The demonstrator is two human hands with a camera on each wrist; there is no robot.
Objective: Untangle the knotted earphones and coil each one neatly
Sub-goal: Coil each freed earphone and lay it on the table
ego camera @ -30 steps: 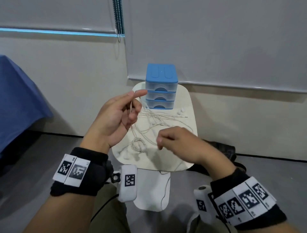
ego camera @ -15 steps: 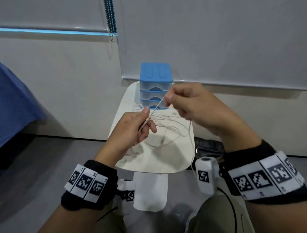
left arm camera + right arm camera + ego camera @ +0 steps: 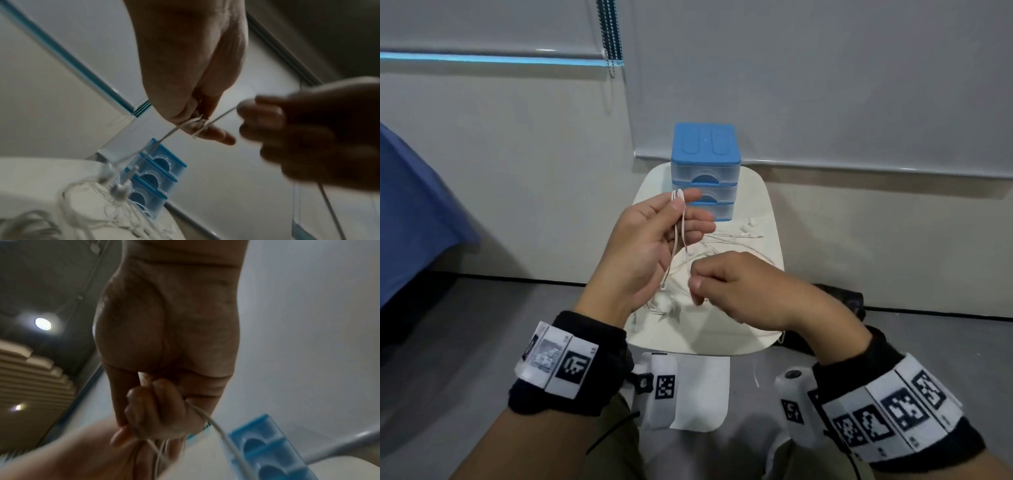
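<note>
White earphone cords (image 3: 726, 240) lie tangled on the small white table (image 3: 767, 308); two earbuds (image 3: 748, 226) sit near the drawers. My left hand (image 3: 679, 202) is raised, thumb and forefinger pinching the top of a cord loop (image 3: 677, 240) that hangs down across its palm. The left wrist view shows the same pinch, left hand (image 3: 198, 125), with the cord (image 3: 170, 135) running down to the tangle (image 3: 115, 194). My right hand (image 3: 697, 284) is lower, fingers curled, gripping the same cord. The right wrist view shows the right hand (image 3: 156, 415) closed round the cord (image 3: 216, 425).
A blue three-drawer plastic unit (image 3: 705, 164) stands at the table's far edge against the wall. A small bundle of cord (image 3: 664, 306) lies on the near left of the table. A dark bag (image 3: 839, 301) sits on the floor to the right.
My right hand has dropped from up by the drawers to low over the table, drawing the cord down. My left hand has risen and holds the loop's top.
</note>
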